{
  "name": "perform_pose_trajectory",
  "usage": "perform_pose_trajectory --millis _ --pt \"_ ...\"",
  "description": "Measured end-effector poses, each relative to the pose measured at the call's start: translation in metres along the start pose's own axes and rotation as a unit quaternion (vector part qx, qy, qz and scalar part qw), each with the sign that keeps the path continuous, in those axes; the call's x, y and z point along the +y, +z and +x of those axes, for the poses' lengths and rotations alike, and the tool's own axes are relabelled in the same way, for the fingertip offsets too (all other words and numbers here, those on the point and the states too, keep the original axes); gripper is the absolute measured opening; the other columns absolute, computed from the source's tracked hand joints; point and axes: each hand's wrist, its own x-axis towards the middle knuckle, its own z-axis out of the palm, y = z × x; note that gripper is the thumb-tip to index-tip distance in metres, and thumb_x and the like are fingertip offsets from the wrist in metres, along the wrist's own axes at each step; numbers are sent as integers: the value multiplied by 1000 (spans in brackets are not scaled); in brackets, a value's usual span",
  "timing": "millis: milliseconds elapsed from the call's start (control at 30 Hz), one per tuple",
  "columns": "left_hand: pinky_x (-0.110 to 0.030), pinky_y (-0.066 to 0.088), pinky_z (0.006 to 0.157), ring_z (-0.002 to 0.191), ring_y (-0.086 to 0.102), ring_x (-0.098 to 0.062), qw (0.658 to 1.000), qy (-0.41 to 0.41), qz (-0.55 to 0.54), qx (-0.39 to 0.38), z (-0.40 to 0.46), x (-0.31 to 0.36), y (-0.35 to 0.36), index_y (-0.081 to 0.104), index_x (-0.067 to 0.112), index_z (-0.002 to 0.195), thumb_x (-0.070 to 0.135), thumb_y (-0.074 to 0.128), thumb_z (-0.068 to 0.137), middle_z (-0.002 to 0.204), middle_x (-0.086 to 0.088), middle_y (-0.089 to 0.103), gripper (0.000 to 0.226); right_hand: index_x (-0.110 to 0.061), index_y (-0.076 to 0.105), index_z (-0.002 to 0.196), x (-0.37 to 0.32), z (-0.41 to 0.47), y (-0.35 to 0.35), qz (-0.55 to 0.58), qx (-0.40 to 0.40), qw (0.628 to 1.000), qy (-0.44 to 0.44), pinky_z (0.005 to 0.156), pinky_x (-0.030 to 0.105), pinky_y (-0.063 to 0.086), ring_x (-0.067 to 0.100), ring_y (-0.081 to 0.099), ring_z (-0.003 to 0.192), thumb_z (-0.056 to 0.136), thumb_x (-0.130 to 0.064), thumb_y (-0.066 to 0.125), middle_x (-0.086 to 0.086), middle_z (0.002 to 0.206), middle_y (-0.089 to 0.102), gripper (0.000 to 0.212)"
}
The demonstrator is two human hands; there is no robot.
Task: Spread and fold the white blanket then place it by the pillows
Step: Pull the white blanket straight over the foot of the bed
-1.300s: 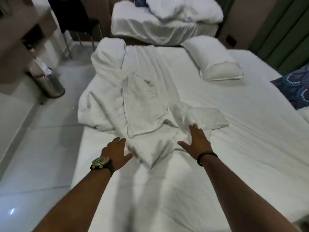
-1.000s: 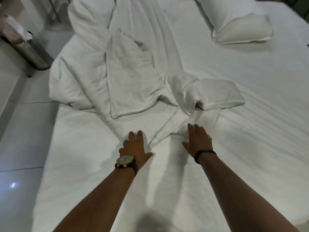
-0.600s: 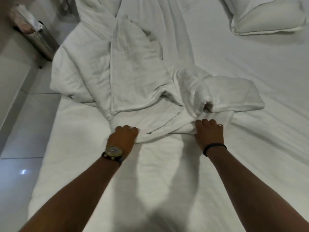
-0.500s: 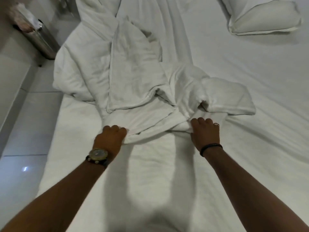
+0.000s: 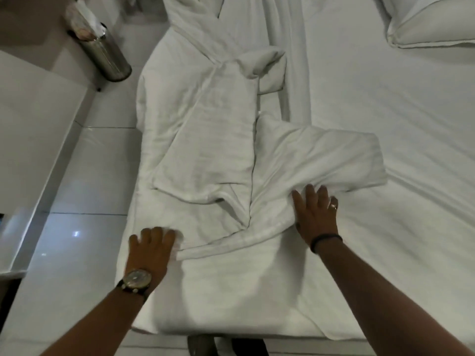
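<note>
Head view — working the near edge of the white blanket (image 5: 205, 140) on the bed (image 5: 385, 124).

Lying crumpled ahead of both hands, long axis running away toward the pillow (image 5: 431, 24) at top right, with 1 folded flap jutting rightward. Gripping the near-left corner with the left hand (image 5: 151, 249), fingers curled into the hem just beside the bed's left edge. Pressing flat on the bunched right fold with the right hand (image 5: 314, 214), fingers straight and spread — both touching cloth, the right reaching further up. Likely needing an outward pull along the near hem to spread it. Cutting off the blanket's far end and most of the pillow at the frame top; layers under the folds staying hidden.
</note>
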Motion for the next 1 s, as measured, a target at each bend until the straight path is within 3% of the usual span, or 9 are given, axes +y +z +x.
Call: perform_pose_trajectory --millis 133,267,467,567,633,700,767,867,1000 --pt "-38 49 57 64 62 -30 999 37 29 3 24 31 4 74 7 102 11 58 75 80 -15 66 31 -5 69 100 -6 29 -8 -12 -53 998 -41 96 60 39 44 58 101 72 -4 67 22 99 65 28" --pt "-40 49 64 76 65 -35 996 -5 -37 -80 22 25 -12 73 6 99 6 74 77 86 -17 68 22 -10 67 92 -11 -9 -31 49 -74 990 -108 64 41 46 38 63 76 74 -10 65 13 88 66 18" --pt "-38 52 51 51 63 -32 993 28 -86 -81 -87 -12 -8 73 12 62 3 92 38 58 -11 65 32 -30 53 130 -59 -181 -35 93 -326 937 -88 88 35 48 26 62 110 91 -28 43 2 123 65 40" --pt "-39 50 43 45 61 -32 985 48 -86 -145 -183 -27 31 72 15 60 10 93 33 55 -7 65 34 -24 53 125 -108 -262 -36 95 -403 906 -89 86 37 47 29 62 106 89 -33 47 6 120 64 37" --pt "-40 49 43 49 62 -34 983 51 -64 -167 -230 -32 47 74 16 67 19 70 59 62 -8 68 10 -20 64 106 -116 -294 -41 52 -377 919 -100 70 41 51 34 66 86 76 -38 70 10 101 67 35" --pt "-42 52 46 54 64 -35 980 48 -59 -184 -251 -32 63 77 15 75 20 47 66 69 -9 70 32 -14 70 80 -98 -309 -36 9 -282 957 -70 52 44 50 37 62 63 46 -29 92 13 77 65 43" --pt "-45 55 53 64 66 -37 981 38 -47 -184 -249 -28 61 77 14 88 15 51 67 80 -11 72 33 -9 69 77 -63 -314 -28 -28 -222 974 21 59 52 49 40 59 70 53 -12 89 18 80 62 31" --pt "-41 45 84 107 59 -32 978 14 -30 -208 -242 -15 64 59 27 129 19 43 90 126 -4 63 44 -18 66 95 -14 -309 -13 -84 -247 962 85 82 52 45 36 54 98 78 -17 70 10 103 61 17" --pt "-47 48 75 90 62 -41 984 -13 -62 -169 -259 1 53 71 11 114 8 46 81 104 -18 70 42 -20 62 97 -2 -313 0 52 -235 962 130 72 35 46 31 63 88 86 -14 53 6 97 66 15"
